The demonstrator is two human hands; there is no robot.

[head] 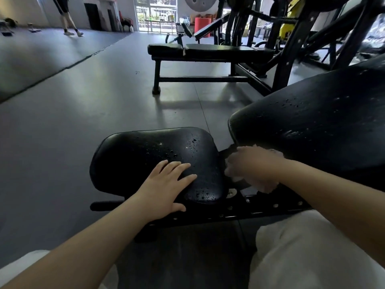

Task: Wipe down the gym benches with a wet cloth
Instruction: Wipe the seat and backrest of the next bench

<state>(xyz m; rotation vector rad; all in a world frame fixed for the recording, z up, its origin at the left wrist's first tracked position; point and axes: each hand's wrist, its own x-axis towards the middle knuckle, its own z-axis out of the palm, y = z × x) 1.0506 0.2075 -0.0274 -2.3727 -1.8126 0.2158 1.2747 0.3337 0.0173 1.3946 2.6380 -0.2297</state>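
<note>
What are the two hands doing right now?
Left hand: open, fingers flat on the seat pad.
Right hand: closed, gripping the white cloth in the gap beside the back pad.

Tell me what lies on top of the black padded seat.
On the black padded seat lie water droplets and the left hand, flat. The pad under the palm is covered.

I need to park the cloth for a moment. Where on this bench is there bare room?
The far left half of the black padded seat, beyond the left hand, is bare but wet. The gap between the seat and the black backrest pad is crowded by the right hand gripping the white cloth.
</note>
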